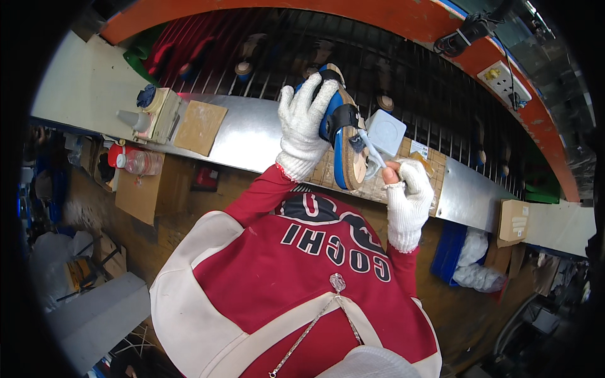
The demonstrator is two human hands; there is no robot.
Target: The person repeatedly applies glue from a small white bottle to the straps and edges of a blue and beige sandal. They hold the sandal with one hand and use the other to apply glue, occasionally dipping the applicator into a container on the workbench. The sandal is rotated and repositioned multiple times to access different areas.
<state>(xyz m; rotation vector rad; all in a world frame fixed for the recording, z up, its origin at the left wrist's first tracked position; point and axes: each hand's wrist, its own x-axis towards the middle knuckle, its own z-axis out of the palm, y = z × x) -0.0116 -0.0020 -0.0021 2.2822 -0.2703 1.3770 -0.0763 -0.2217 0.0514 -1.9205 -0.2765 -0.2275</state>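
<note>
My left hand (304,123), in a white knit glove, grips a blue sandal (343,116) with dark straps and a tan insole. The sandal is tilted up over the front ledge. My right hand (406,192) wears a similar glove with a bare thumb tip showing. Between its thumb and fingers is the pale handle of a small brush (373,151), its dark tip against the sandal. Just beyond the brush stands a white square container (386,133). A patterned tan board (324,173) lies under the sandal.
Behind the ledge, a rack of metal bars (252,88) bears several more shoes under an orange frame (353,22). To the left are a cardboard square (200,128), a glue-stained container (161,113) and a plastic bottle (144,162). A blue crate (446,252) sits lower right.
</note>
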